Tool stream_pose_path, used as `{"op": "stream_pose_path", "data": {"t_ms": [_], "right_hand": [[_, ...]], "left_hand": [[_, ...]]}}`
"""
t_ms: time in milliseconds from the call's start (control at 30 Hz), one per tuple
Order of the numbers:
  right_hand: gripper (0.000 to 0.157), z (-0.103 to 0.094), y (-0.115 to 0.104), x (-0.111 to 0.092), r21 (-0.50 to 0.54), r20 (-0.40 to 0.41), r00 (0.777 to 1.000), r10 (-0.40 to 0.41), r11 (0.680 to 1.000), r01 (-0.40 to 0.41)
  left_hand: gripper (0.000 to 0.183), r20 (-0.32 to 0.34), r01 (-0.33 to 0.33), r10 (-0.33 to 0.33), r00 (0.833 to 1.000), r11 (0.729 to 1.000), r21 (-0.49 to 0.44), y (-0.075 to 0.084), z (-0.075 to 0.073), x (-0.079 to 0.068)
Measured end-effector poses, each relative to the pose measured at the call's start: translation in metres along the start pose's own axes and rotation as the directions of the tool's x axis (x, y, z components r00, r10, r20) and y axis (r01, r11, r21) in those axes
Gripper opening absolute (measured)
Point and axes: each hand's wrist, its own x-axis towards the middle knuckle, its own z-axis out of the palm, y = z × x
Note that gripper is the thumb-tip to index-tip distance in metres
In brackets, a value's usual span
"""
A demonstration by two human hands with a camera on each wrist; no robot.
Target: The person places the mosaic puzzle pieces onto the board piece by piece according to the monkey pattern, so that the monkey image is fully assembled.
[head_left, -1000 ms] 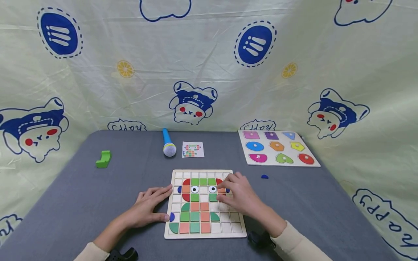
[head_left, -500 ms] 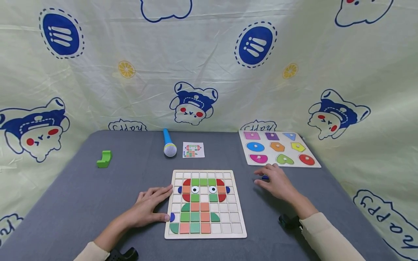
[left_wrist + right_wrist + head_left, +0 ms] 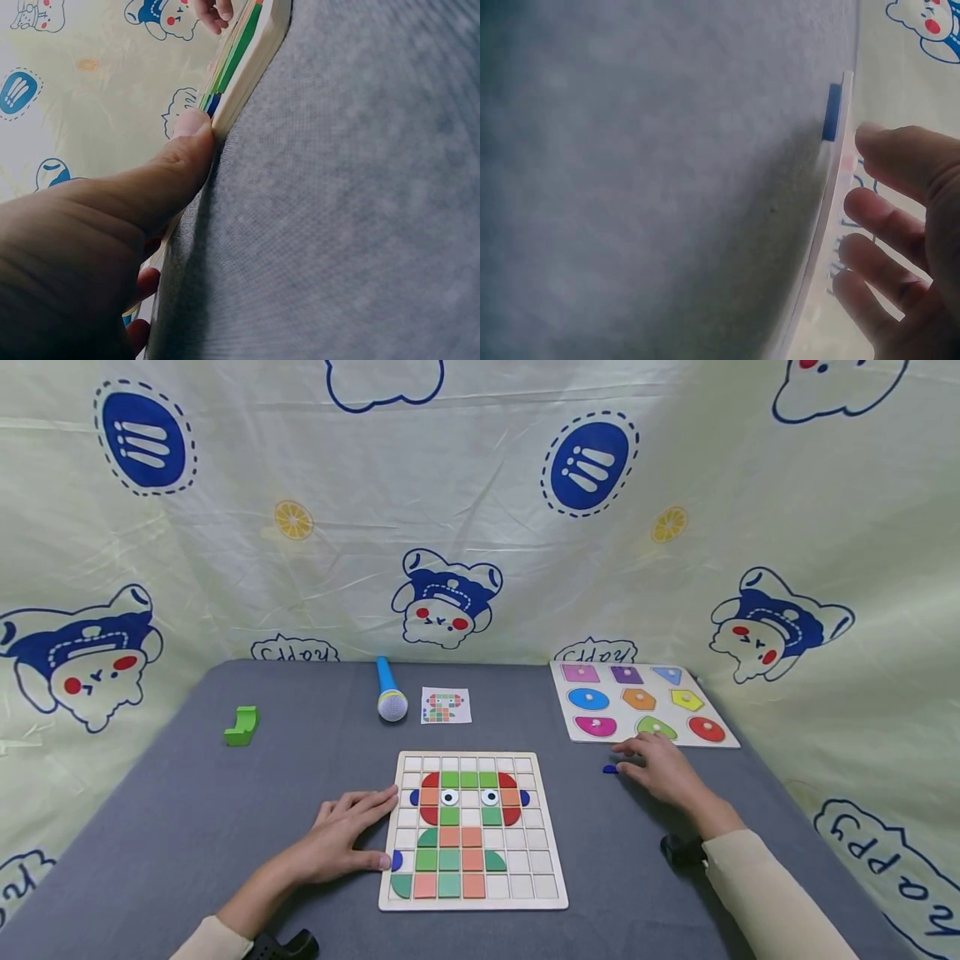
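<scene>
A square puzzle board (image 3: pixel 558 885) with a grid of white cells lies on the table, holding red, orange, green and blue flat pieces and two eye pieces. Along its left edge rests my left hand (image 3: pixel 341 837), its thumb (image 3: pixel 184 146) touching the rim in the left wrist view. A small dark blue half-round piece (image 3: pixel 610 769) lies loose on the cloth, right of the board. Just right of that piece is my right hand (image 3: pixel 663 772), fingers spread and holding nothing. In the right wrist view the blue piece (image 3: pixel 832 112) stands apart from the thumb.
Behind my right hand lies a shape puzzle (image 3: pixel 645 681) with several coloured shapes. A picture card (image 3: pixel 446 705) and a blue toy microphone (image 3: pixel 390 692) are at the back centre. A green block (image 3: pixel 242 727) sits at the left. A printed cloth (image 3: pixel 337 585) hangs behind the table.
My right hand has left the board's right side and moved right to the loose blue piece, then slightly farther right. My left hand has stayed at the board's edge.
</scene>
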Motion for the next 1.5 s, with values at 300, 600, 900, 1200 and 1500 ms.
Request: {"op": "stream_pose_path", "data": {"t_ms": [300, 600, 900, 1200, 1500], "right_hand": [[0.028, 0.001, 0.010, 0.006, -0.035, 0.054, 0.998, 0.018, 0.999, -0.016], [0.029, 0.001, 0.011, 0.008, -0.044, 0.072, 0.997, -0.005, 0.999, 0.008], [0.029, 0.005, 0.000, 0.008, -0.043, 0.090, 0.996, -0.025, 0.999, 0.029], [0.030, 0.008, -0.008, 0.011, -0.026, 0.091, 0.994, -0.054, 0.998, 0.057], [0.030, 0.011, -0.008, 0.013, -0.016, 0.101, 0.994, -0.051, 0.998, 0.053]], "left_hand": [[0.081, -0.003, -0.004, 0.004, 1.000, 1.000, 0.000, 0.000, 0.001, 0.001], [0.082, -0.013, -0.001, 0.001, 1.000, 1.000, 0.004, -0.001, 0.000, 0.001], [0.082, -0.006, 0.006, -0.006, 1.000, 1.000, -0.002, -0.001, 0.001, 0.000], [0.082, -0.005, 0.002, -0.002, 1.000, 1.000, 0.000, -0.001, 0.000, 0.001], [0.081, -0.025, -0.007, 0.007, 1.000, 1.000, 0.001, 0.000, 0.000, -0.001]]}}
